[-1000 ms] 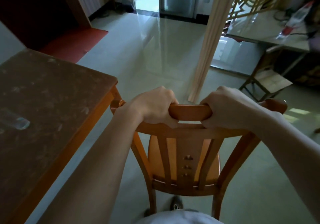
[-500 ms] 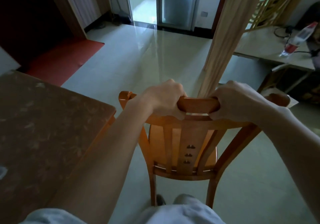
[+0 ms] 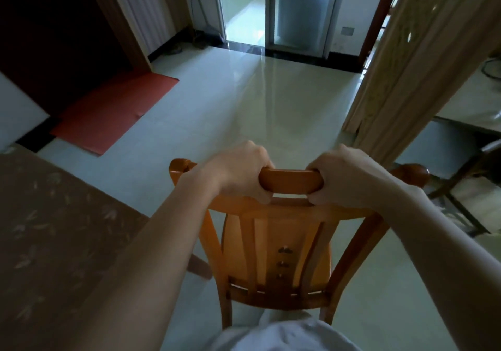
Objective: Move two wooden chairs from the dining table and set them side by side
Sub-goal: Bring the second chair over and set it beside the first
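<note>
Orange slatted chair [image 3: 276, 255] (seemingly lifted) in both hands [image 3: 292, 174].

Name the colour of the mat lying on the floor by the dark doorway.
Red, a flat mat; it shows clearly in the head view, upper left.

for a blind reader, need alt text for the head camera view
Both hands, left hand and right hand, grip the top rail of a wooden chair seen from behind. A brown dining table sits at left, pale tiled floor ahead.
</note>
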### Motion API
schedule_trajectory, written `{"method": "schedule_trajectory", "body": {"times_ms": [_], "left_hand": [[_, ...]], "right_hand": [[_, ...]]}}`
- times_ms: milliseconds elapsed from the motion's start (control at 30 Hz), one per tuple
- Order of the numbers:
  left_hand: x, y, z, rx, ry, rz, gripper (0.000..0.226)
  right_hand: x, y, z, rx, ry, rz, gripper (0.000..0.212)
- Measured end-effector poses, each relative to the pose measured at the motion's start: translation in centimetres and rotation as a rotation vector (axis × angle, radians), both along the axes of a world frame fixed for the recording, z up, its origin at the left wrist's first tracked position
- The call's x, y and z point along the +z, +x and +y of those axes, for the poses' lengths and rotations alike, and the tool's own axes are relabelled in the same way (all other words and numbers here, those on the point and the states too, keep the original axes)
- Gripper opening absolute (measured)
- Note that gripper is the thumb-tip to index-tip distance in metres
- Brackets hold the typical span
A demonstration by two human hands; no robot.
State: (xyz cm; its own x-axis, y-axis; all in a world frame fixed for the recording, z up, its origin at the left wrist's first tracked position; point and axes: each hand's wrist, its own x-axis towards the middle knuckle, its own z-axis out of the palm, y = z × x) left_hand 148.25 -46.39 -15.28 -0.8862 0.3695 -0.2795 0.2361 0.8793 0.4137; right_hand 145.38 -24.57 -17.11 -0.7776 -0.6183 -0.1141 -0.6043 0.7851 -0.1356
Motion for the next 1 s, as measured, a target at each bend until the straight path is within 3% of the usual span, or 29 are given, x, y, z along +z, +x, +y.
{"method": "schedule_trajectory", "body": {"times_ms": [267, 667, 1000], "left_hand": [[-0.2, -8.5, -3.7, 0.083, -0.010, -0.026, 0.051], [-2.1, -23.3, -14.3, 0.177, 0.057, 0.018, 0.032], [-1.9, -36.4, -24.7, 0.231, 0.064, 0.059, 0.037]], "right_hand": [[-0.2, -10.1, -4.3, 0.046, -0.010, -0.077, 0.019], [-0.2, -26.7, -15.4, 0.147, 0.078, -0.093, 0.022], [0.6, -41.1, -26.2, 0.213, 0.109, -0.039, 0.025]]}}
